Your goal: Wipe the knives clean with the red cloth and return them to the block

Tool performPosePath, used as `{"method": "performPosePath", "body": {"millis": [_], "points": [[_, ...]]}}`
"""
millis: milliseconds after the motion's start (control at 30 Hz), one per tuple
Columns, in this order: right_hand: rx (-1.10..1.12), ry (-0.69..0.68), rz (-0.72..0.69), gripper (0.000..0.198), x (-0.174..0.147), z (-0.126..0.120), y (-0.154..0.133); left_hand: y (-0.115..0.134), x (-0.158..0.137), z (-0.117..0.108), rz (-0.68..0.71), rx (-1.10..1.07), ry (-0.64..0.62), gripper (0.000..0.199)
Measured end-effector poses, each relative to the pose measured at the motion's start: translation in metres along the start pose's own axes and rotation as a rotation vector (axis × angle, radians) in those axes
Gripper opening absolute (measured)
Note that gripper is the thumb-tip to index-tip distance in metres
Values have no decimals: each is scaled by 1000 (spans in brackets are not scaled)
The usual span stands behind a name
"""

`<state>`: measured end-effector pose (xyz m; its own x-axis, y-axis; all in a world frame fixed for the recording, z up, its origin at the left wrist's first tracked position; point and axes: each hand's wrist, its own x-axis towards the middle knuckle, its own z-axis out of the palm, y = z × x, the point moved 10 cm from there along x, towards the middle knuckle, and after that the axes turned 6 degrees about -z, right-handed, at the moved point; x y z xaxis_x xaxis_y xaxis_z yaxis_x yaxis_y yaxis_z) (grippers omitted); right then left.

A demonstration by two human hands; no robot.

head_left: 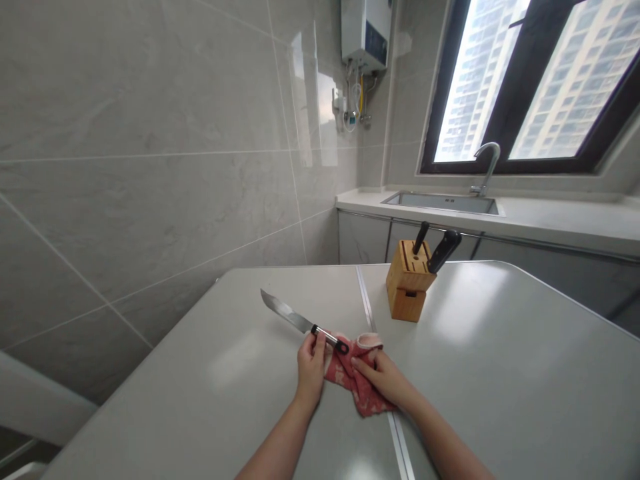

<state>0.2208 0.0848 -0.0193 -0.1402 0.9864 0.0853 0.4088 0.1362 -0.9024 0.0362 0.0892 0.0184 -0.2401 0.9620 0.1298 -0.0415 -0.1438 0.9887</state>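
My left hand is closed on a kitchen knife, gripping it where the handle meets the blade. The blade points away to the far left, and the metal handle with black ends slants toward my right side. A red and white cloth is bunched in my right hand, pinched between thumb and fingers. Part of the cloth lies behind and under the knife's handle end. Beyond the hands, a wooden knife block stands upright with two black-handled tools in its slots.
The white table has a metal seam running across it. A tiled wall borders it on the left. At the back are a counter with a sink, a faucet, a window and a wall-mounted water heater.
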Motion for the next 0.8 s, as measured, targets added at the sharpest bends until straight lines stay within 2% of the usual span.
{"method": "performPosePath", "body": {"millis": [300, 467, 567, 800], "points": [[93, -23, -43, 43, 2, 4, -6, 2, -1, 6, 46, 57, -43, 35], [133, -86, -91, 40, -3, 7, -17, 4, -9, 27, 50, 94, -203, 33], [123, -110, -64, 40, -6, 7, -20, 9, -15, 38, 80, 145, -293, 32], [82, -76, -58, 40, -7, 3, -23, 13, -16, 38, 91, 152, -298, 30]]}}
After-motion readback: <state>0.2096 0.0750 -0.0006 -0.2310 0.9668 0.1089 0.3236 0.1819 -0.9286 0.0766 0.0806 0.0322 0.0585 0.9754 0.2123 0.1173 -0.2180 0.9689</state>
